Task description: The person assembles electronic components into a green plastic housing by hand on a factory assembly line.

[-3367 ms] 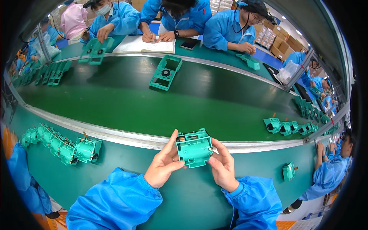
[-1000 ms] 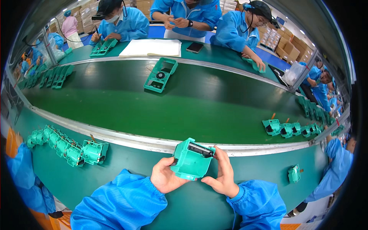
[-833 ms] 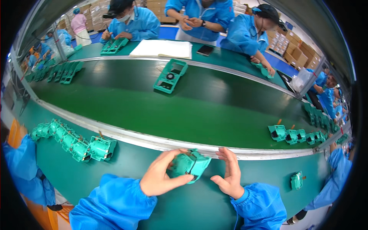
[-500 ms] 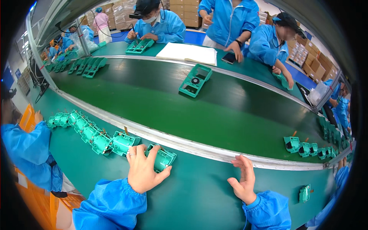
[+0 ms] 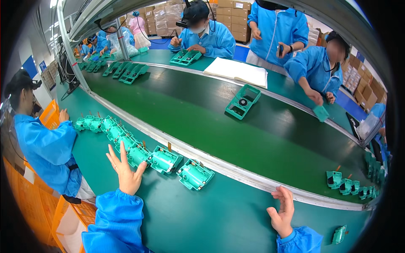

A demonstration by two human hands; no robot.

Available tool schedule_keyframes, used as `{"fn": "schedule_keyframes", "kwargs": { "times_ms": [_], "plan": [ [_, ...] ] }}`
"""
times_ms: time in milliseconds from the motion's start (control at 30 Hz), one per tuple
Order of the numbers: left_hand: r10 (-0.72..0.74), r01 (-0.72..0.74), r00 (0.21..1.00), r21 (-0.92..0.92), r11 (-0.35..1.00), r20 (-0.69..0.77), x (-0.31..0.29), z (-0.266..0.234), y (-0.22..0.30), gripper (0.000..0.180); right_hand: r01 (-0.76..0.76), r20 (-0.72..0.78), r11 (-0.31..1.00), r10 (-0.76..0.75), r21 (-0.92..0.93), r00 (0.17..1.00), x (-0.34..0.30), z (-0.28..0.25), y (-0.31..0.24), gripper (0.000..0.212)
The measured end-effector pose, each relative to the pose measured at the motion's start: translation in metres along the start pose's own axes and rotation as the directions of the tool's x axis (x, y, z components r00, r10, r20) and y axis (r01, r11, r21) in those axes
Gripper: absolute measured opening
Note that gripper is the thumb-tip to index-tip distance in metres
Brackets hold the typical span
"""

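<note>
A: There's the case (image 5: 195,174), centre of the frame, lying hollow side up on the surface (image 5: 223,211), with no hand on it!

B: Why there?

A: It lies just beside the end of the row (image 5: 126,142), near the rail (image 5: 253,178). I'd say that keeps the line tidy and the near side free. Hollow side up seems to leave the fittings in view.

B: And the left grip (image 5: 126,172)?

A: Wide! Fingers spread, nothing held, thumb by the row; whether it touches, I can't tell.

B: Right grip (image 5: 282,212)?

A: Lower right, nothing in it, fingers loosely curved, thumb well apart. Looks like it's idling, clear of the case.

B: Further out?

A: A lone case (image 5: 338,235), lower right corner, well apart from the row, maybe to keep it separate. Beyond the rail, the belt (image 5: 168,114) carries a frame (image 5: 243,102), upper middle, lying flat at a slant, likely for stability.
</note>
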State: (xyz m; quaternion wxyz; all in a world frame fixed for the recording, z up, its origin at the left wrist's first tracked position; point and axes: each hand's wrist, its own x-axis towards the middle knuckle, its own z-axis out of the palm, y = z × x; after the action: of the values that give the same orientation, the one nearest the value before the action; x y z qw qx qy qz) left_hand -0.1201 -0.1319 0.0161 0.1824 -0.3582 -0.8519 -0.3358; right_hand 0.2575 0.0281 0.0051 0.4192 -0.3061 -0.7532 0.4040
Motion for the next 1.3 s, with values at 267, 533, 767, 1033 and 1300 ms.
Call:
{"fn": "schedule_keyframes", "kwargs": {
  "times_ms": [267, 533, 767, 1033, 1300],
  "plan": [
    [-0.077, 0.096, 0.973, -0.082, 0.992, 0.216, 0.015, 0.028, -0.033, 0.055, 0.264, 0.246, 0.916, -0.192, -0.303, 0.95, 0.008, 0.011, -0.023, 0.057],
    [-0.225, 0.214, 0.955, 0.078, 0.974, 0.191, 0.024, 0.026, -0.015, 0.05, 0.284, 0.503, 0.917, -0.113, -0.279, 0.857, 0.029, 0.077, -0.054, 0.057],
    [0.254, -0.251, 0.942, -0.043, 0.967, 0.217, 0.009, 0.007, 0.054, 0.036, 0.33, 0.573, 0.91, -0.135, -0.251, 0.809, 0.048, 0.122, -0.045, 0.058],
    [0.425, -0.367, 0.848, -0.227, 0.902, 0.318, -0.008, 0.014, 0.098, 0.036, 0.383, 0.481, 0.91, -0.267, -0.16, 0.835, 0.063, 0.097, -0.044, 0.057],
    [0.683, -0.449, 0.673, -0.578, 0.682, 0.283, -0.044, 0.028, 0.136, 0.036, -0.147, -0.282, 0.639, -0.114, -0.755, 0.953, 0.055, -0.118, 0.033, 0.059]
  ]
}}
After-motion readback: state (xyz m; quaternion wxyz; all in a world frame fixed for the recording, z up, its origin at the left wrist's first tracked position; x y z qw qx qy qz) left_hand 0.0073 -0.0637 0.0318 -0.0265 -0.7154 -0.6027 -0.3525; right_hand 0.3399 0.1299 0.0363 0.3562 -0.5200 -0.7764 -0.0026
